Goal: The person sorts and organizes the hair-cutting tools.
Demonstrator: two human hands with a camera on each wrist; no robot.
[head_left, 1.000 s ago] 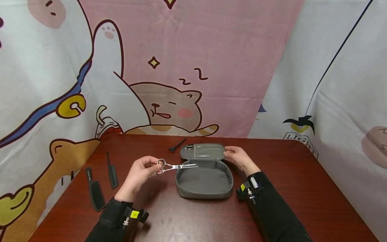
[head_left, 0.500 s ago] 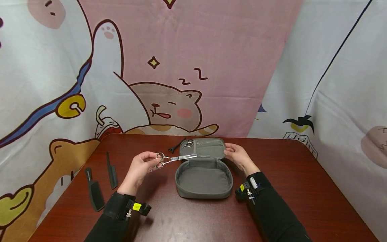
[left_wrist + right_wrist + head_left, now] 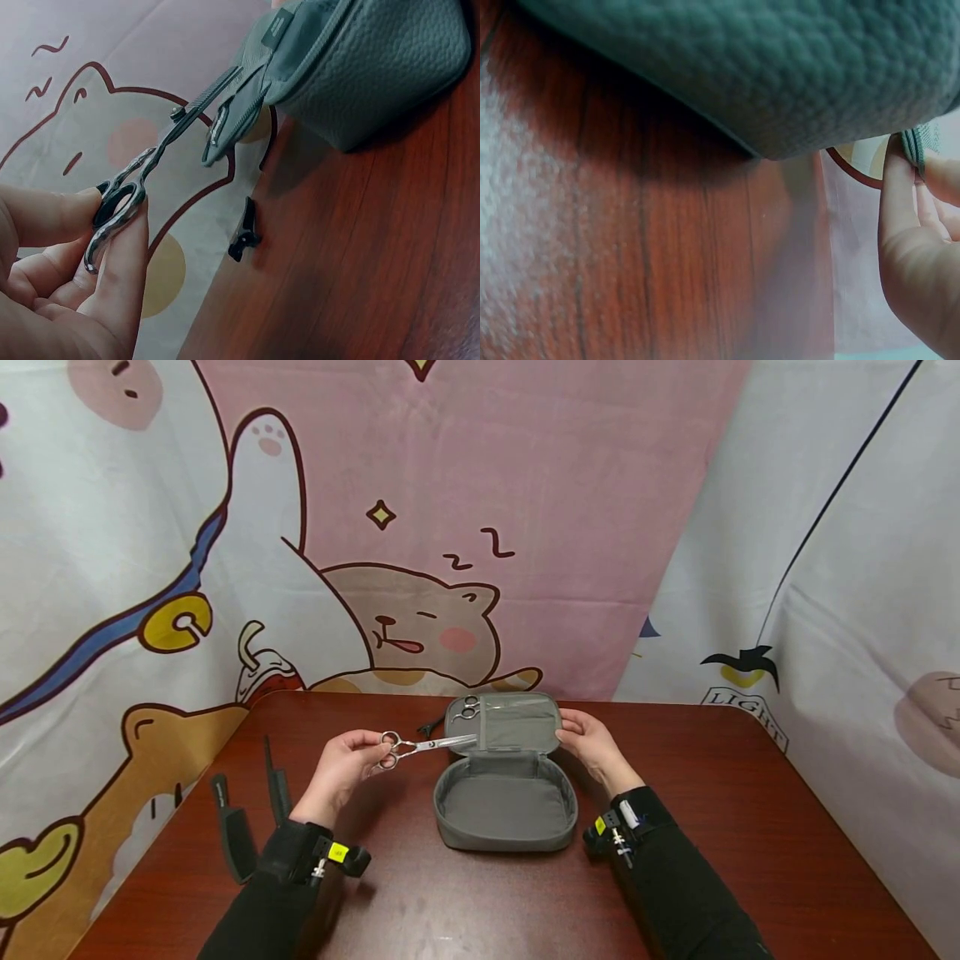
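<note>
Left hand point(image 3: 341, 774) pinches thinning scissors point(image 3: 426, 746), probably light, rigid, best held by the rings point(image 3: 135, 201); right hand point(image 3: 594, 746) grips the case lid point(image 3: 521, 727) beside it.

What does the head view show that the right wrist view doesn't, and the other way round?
Only the head view shows the left hand holding the silver scissors, the second scissors against the lid, the clip partly behind it, and the larger dark tool and smaller dark tool at left.

Only the right wrist view shows the pebbled grain on the case.

Both show the case, the right hand pinching the lid's edge, the wooden table and the patterned backdrop.
</note>
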